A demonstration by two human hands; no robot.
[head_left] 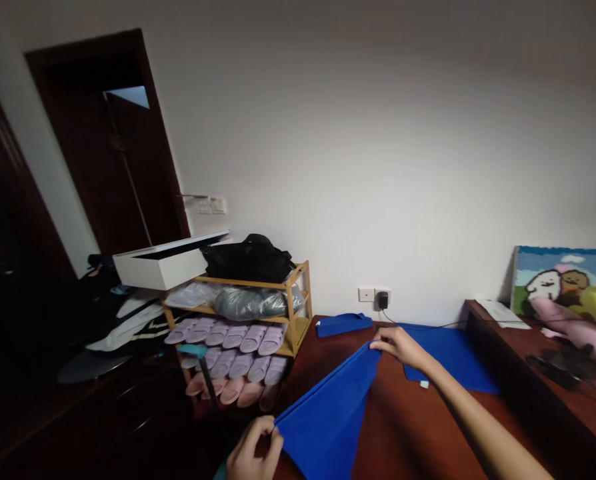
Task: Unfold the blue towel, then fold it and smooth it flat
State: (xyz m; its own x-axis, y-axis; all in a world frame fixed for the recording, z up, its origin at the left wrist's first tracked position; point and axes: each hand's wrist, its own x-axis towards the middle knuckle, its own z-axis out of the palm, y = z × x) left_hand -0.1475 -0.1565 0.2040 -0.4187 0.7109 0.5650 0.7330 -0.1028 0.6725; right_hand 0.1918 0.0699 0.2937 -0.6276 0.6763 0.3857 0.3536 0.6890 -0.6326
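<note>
A blue cloth (pixel 331 413) is stretched between my two hands above a reddish-brown wooden table. My left hand (pixel 255 450), low in the view, pinches its near left corner. At the far right corner my right hand (pixel 398 347) grips the cloth between thumb and fingers. The top edge runs straight and taut from hand to hand, and the lower part hangs down past the bottom of the view. Behind my right hand another blue cloth (pixel 448 357) lies flat with a small white tag. A folded blue cloth (pixel 344 325) rests by the wall.
Left of the table (pixel 403 427) stands a wooden shoe rack (pixel 298 327) with purple and pink slippers, a black bag (pixel 251 259) and a white box (pixel 161 267). A black plug (pixel 383 301) sits in the wall socket. To the right, a raised ledge bears a picture (pixel 553 277) and plush toys (pixel 573 327).
</note>
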